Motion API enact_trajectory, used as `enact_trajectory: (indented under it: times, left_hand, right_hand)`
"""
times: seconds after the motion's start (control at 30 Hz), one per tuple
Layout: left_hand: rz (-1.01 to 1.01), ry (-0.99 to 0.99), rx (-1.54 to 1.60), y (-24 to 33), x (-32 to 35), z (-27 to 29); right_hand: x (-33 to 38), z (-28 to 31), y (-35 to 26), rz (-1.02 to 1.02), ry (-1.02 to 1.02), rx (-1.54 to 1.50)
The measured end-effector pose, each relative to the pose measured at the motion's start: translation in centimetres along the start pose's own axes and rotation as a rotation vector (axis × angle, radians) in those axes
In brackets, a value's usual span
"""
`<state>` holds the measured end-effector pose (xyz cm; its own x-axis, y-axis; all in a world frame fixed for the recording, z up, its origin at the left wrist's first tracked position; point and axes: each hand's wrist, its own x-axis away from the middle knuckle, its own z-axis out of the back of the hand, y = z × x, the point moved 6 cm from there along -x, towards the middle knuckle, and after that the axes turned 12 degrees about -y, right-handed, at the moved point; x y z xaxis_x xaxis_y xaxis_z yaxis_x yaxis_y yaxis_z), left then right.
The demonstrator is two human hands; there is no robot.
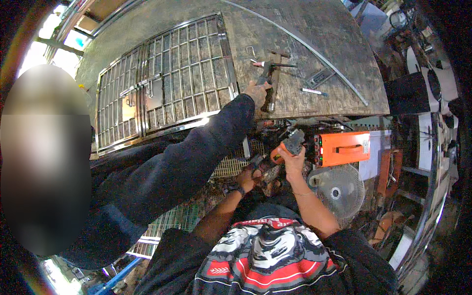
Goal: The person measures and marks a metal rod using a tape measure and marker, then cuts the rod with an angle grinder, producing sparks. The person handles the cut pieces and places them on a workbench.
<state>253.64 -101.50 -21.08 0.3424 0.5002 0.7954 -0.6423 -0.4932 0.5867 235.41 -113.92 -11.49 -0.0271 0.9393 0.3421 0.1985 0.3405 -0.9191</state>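
Observation:
In front of my body I hold an orange and black hand-held power tool (278, 155); its exact kind is hard to make out. My right hand (293, 161) is wrapped round its orange and grey end. Lower and to the left, my left hand (248, 179) is closed on a dark part that seems to belong to the same tool, in shadow. Over the table, a co-worker's hand (257, 92) in a dark sleeve holds a welding torch (265, 73), beside a hammer (276, 88). A shiny metal barred door panel (184, 69) lies on the table to the left.
A long metal strip (300, 41), a marker (314, 92) and a small metal plate (320, 77) lie on the wooden table (354, 73). Right of my hands stand an orange welding machine (351, 148) and a round fan (339, 196). The co-worker's arm (196, 137) stretches across from the left.

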Motion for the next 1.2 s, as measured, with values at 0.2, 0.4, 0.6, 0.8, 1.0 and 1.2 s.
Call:
enact_trajectory:
  times: [0.2,0.4,0.6,0.8,1.0,1.2]
  left_hand:
    - [-0.119,-0.100,-0.253,2.4,5.1,6.2]
    - [-0.721,0.482,-0.624,16.8,2.5,22.3]
    - [-0.816,0.775,-0.937,18.2,1.4,28.9]
    - [-0.246,0.990,-1.063,6.3,7.5,32.8]
    - [0.094,0.913,-0.625,-8.8,11.7,24.5]
    - [0.235,0.516,-0.012,-14.5,15.2,2.1]
  right_hand:
    - [-0.7,-1.7,3.1,-0.034,0.153,-0.050]
    - [-3.9,-0.6,10.6,0.166,0.414,0.122]
    - [-5.5,-4.6,10.0,0.170,0.285,-0.177]
    - [-6.0,-5.7,13.1,0.107,0.311,-0.183]
    - [-6.7,-4.7,17.9,0.096,0.352,-0.107]
    - [-7.4,-1.3,21.9,-0.016,0.382,0.544]
